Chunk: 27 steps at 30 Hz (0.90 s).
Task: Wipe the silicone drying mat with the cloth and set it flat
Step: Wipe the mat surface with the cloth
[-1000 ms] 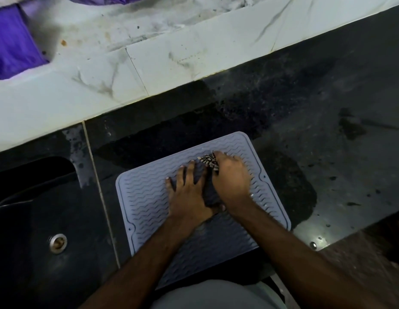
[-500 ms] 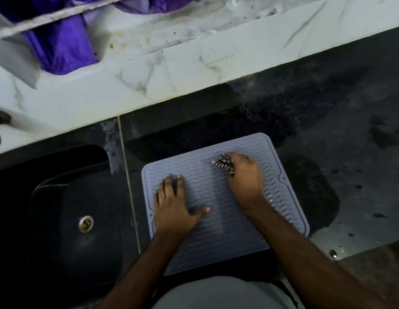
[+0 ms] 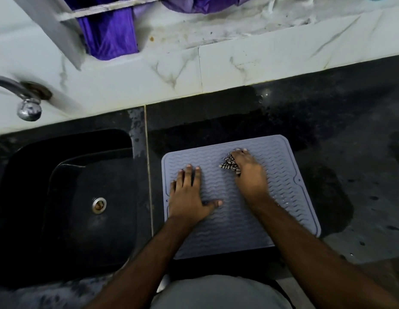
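- Right at the near edge of the dark counter (image 3: 327,134), the silicone drying mat (image 3: 229,228) lies flat, its near edge level with the counter's front edge and partly hidden by the person's arms.
- Its left edge runs just beside the seam that parts the counter from the sink (image 3: 67,197); only a narrow strip of dark stone shows between them.
- Past the mat's far edge a band of bare counter reaches to the pale marble backsplash (image 3: 216,70).
- Right of the mat the counter stays open toward its right edge, with a wet dark patch just beside the mat's right edge and scattered droplets farther out.
- On the mat's left half the left hand (image 3: 188,195) rests palm down, fingers straight and slightly spread, thumb out toward the mat's middle, holding nothing.
- Toward the mat's far edge, a little right of its middle, the right hand (image 3: 249,172) presses down with its fingers curled over the cloth (image 3: 229,166); a striped corner of cloth pokes out at the hand's left side.
- The two hands sit apart, with bare ribbed mat between them.
- Above the sink's far left corner a metal tap (image 3: 26,101) juts from the backsplash.
- Purple fabric (image 3: 109,36) hangs behind a white frame on the ledge above the backsplash.
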Motion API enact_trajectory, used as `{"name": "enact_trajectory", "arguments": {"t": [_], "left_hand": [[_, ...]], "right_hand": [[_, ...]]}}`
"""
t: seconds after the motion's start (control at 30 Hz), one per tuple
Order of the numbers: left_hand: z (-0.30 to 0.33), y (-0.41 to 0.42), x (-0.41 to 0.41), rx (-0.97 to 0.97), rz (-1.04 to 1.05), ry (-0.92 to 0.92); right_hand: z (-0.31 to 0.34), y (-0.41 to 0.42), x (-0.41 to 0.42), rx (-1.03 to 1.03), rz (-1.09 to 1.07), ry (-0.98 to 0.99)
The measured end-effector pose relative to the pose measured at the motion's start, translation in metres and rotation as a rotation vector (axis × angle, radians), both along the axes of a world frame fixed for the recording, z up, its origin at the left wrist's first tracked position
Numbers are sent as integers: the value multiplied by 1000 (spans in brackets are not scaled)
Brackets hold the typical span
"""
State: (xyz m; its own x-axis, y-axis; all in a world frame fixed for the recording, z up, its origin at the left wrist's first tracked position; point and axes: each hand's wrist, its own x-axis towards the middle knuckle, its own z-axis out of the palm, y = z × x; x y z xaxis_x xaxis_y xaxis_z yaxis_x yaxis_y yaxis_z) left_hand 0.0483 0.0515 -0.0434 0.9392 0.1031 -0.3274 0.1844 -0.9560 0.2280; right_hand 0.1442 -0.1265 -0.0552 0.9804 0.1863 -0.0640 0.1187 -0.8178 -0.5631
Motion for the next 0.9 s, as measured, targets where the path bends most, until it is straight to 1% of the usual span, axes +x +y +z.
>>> {"name": "enact_trajectory", "arguments": {"t": [0.1, 0.2, 0.3, 0.4, 0.47, 0.6, 0.63, 0.7, 0.73, 0.8, 0.87, 0.9], "left_hand": [[-1, 17, -2, -70, -3, -55], [-4, 34, -1, -50, -99, -57], [-3, 36, 2, -41, -116, -35], [-1, 34, 2, -38, -101, -35], [-2, 34, -1, -35, -109, -31], [3, 44, -3, -128, -129, -37], [4, 48, -5, -123, -124, -63], [5, 56, -14, -13, -46, -151], [6, 59, -18, 44, 12, -167], [4, 69, -25, 83, 83, -123], [1, 74, -29, 67, 79, -80], [1, 74, -29, 58, 72, -69]], "right_hand": [[-2, 1, -1, 54, -29, 26], [-5, 2, 1, 64, -8, 9], [-2, 6, 4, 63, -24, 23], [1, 15, 4, 62, 32, 16], [0, 20, 3, 40, 21, 16], [-2, 40, -8, 14, 117, 29], [-5, 44, -10, -9, 118, 16], [-8, 50, -14, -21, 83, 0], [-6, 50, -14, -16, 74, -3], [0, 51, -11, -34, 74, -22], [10, 56, -12, -114, 78, -74], [16, 61, -11, -121, 94, -87]]}}
